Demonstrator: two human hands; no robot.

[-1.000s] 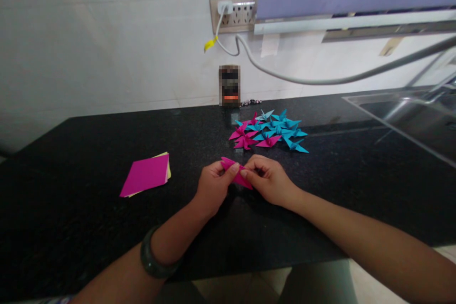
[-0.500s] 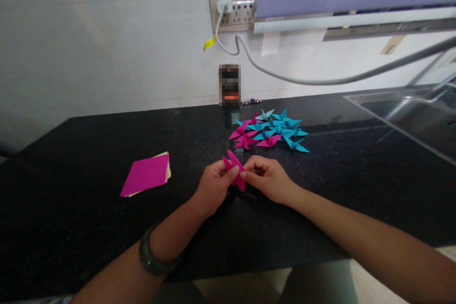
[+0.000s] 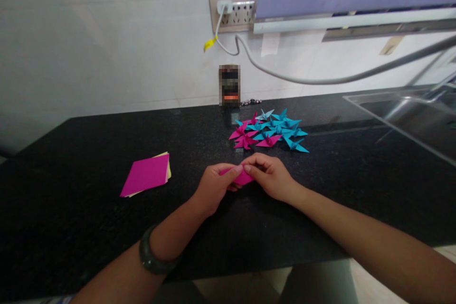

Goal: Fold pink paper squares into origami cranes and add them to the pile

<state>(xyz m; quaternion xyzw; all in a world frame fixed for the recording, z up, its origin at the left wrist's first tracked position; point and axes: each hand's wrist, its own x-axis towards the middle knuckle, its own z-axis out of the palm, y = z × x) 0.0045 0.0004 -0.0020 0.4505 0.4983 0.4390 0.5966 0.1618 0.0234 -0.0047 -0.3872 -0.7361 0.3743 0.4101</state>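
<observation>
Between my two hands is a folded piece of pink origami paper (image 3: 244, 178), held just above the dark counter (image 3: 192, 242). My left hand (image 3: 215, 185) grips its left part, thumb on top and fingers underneath. With thumb and forefinger, my right hand (image 3: 269, 175) pinches its upper right edge. The thumbs nearly meet, and my fingers hide part of the folds. Beyond my hands lies a group of several folded paper cranes, pink ones (image 3: 245, 140) on the left and blue ones (image 3: 295, 144) on the right, with a pale blue crane (image 3: 265, 115) at the back.
A stack of square paper (image 3: 146, 174), magenta on top, lies to the left. A pixelated upright object (image 3: 230, 85) stands against the wall. A grey cable (image 3: 306, 80) runs from the wall socket (image 3: 242, 13) to the right, above a sink (image 3: 399, 104).
The pink paper has turned: its points stood up between my hands before, and now it lies flatter and wider. Both hands stay at nearly the same place.
</observation>
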